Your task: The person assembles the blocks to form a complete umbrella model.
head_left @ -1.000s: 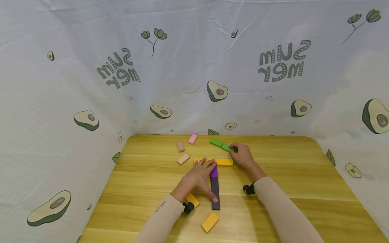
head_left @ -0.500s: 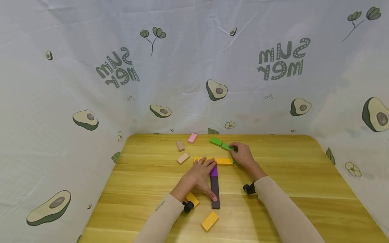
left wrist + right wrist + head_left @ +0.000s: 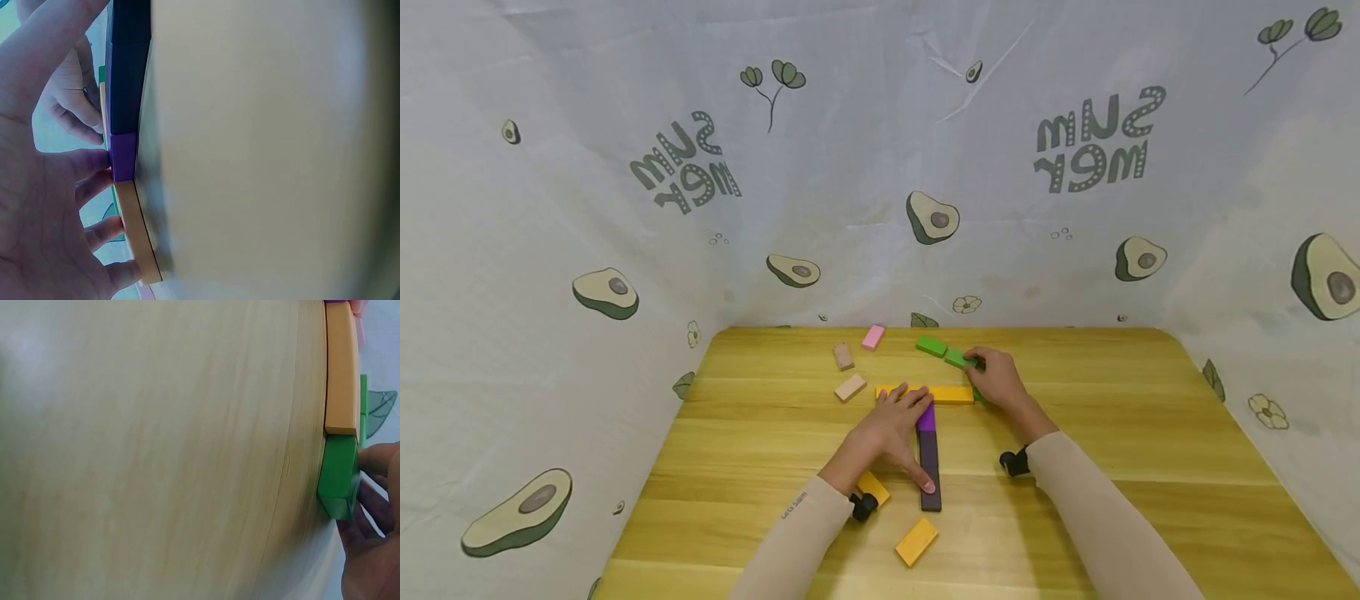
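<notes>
My left hand (image 3: 891, 433) is spread over a T of flat blocks in the head view. Its fingertips touch the yellow-orange row (image 3: 951, 395) and the purple block (image 3: 927, 417); the thumb rests on the nearer dark block (image 3: 931, 498). Another dark block (image 3: 928, 450) lies between that one and the purple. At the row's right end, my right hand (image 3: 997, 382) has its curled fingers and thumb about a green block, partly hidden. Two green blocks (image 3: 932, 346) slant away behind the row. In the right wrist view, a green block (image 3: 337, 465) abuts the orange block (image 3: 342, 369).
Loose on the wooden table (image 3: 737, 467) are a pink block (image 3: 873, 337), two beige blocks (image 3: 850, 387) and a yellow block (image 3: 917, 542). Another yellow block (image 3: 874, 489) lies beneath my left wrist. A patterned white cloth (image 3: 850, 167) stands behind the table.
The head view has tilted slightly, so the scene sits a little higher. Both hands and the blocks keep their places relative to each other.
</notes>
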`<state>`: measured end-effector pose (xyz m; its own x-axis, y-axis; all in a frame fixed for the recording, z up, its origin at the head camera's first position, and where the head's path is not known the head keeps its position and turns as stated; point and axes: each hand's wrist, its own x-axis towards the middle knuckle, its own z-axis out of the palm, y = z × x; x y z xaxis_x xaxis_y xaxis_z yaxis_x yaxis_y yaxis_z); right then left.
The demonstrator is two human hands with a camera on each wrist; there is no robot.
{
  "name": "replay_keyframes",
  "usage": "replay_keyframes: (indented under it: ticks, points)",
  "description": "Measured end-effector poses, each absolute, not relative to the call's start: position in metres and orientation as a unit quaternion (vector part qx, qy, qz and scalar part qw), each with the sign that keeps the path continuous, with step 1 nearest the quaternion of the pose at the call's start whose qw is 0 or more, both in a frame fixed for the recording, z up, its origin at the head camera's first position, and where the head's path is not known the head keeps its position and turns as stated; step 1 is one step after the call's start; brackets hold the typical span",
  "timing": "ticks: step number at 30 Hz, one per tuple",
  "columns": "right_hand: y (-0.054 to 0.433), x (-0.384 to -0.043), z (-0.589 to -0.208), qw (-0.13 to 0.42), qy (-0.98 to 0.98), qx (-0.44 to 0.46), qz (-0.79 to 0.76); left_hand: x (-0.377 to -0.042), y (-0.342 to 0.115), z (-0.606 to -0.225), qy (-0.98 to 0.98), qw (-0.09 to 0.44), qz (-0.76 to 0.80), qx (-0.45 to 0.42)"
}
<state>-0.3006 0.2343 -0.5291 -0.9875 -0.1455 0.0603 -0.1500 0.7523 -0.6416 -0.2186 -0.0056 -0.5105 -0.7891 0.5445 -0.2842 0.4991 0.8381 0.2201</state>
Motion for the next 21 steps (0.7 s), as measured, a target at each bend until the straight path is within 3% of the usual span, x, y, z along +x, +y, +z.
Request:
replay_keyframes:
  ticks: [21]
  points:
    - [0.2381,-0.3002,-0.5305,0.003,-0.935,0.091,0.342,-0.2176,-0.0058,-0.5097,0.944,0.166,0.065,0.279]
